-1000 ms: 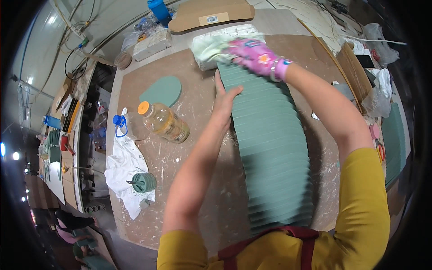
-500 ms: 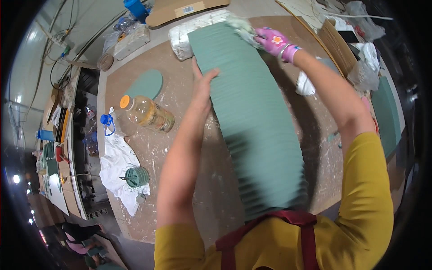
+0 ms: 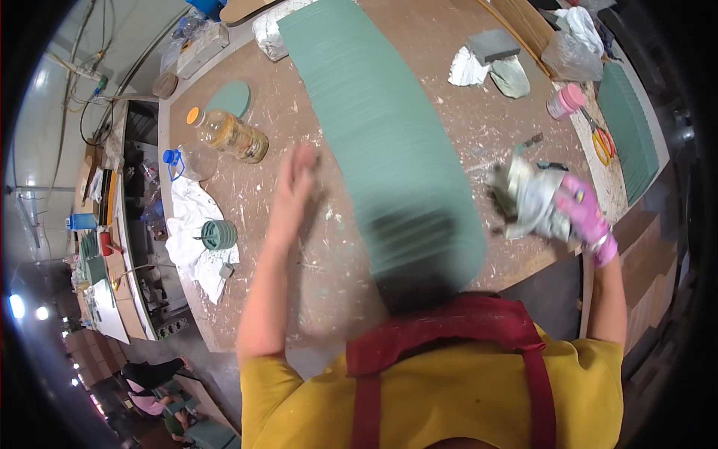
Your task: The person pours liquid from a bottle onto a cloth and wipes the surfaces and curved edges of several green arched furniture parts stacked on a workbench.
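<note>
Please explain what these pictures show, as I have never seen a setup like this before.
There is no machine here, only a person working with two hands. The view comes from a wide fisheye camera worn on the head, looking down, so straight edges bend near the rim.

A long, ridged green panel lies across the worktable. Left of it are an orange-capped bottle and a green jar on a white cloth; to the right are a pink container and scissors.

The right hand, in a pink glove, holds a crumpled pale cloth. The left hand, blurred, appears empty beside the panel.
</note>
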`<state>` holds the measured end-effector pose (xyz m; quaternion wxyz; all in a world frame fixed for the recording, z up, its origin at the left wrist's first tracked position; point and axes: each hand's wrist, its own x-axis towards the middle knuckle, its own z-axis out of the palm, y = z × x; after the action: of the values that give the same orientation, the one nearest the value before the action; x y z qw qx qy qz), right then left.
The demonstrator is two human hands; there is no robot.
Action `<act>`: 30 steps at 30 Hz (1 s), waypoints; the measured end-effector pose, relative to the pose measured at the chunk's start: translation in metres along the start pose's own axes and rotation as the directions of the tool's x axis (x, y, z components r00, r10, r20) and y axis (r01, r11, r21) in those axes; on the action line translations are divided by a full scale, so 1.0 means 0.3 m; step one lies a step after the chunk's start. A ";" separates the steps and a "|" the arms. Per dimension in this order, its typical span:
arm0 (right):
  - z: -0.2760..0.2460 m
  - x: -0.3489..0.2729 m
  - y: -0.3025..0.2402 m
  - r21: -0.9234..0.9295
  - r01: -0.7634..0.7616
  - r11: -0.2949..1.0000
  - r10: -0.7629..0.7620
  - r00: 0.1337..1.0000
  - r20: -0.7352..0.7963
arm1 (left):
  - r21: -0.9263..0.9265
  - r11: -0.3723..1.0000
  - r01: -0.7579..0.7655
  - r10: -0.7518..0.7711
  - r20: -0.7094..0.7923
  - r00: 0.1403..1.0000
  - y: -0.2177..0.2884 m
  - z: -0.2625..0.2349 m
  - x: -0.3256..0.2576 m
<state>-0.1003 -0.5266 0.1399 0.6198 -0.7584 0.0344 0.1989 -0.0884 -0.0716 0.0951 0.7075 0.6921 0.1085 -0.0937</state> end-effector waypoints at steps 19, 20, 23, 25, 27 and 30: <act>0.362 0.056 0.167 -0.489 0.252 0.835 -0.187 0.966 0.178 | 0.199 0.979 -0.049 0.090 -0.203 0.975 -0.222 0.372 -0.361; 0.360 0.061 0.156 -0.485 0.261 0.835 -0.193 0.963 0.187 | 0.197 0.976 -0.087 0.125 -0.190 0.974 -0.216 0.368 -0.356; 0.337 0.074 0.140 -0.576 0.255 0.776 -0.090 0.950 0.300 | 0.356 0.931 -0.077 0.156 -0.200 0.967 -0.282 0.344 -0.367; 0.300 0.079 0.147 -0.581 0.273 0.767 -0.079 0.938 0.336 | 0.477 0.877 -0.058 0.164 -0.184 0.969 -0.340 0.326 -0.385; 0.243 0.090 0.101 -0.560 0.266 0.784 -0.017 0.912 0.410 | 0.504 0.863 -0.040 0.145 -0.169 0.975 -0.341 0.318 -0.392; 0.118 0.131 0.042 -0.414 0.239 0.878 -0.114 0.946 0.303 | 0.177 0.971 -0.161 0.209 -0.295 0.932 -0.253 0.325 -0.381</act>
<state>-0.0772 -0.4881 0.1092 0.4441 -0.8455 -0.1667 0.2450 -0.2171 -0.1729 0.0564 0.6329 0.7566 0.1456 0.0759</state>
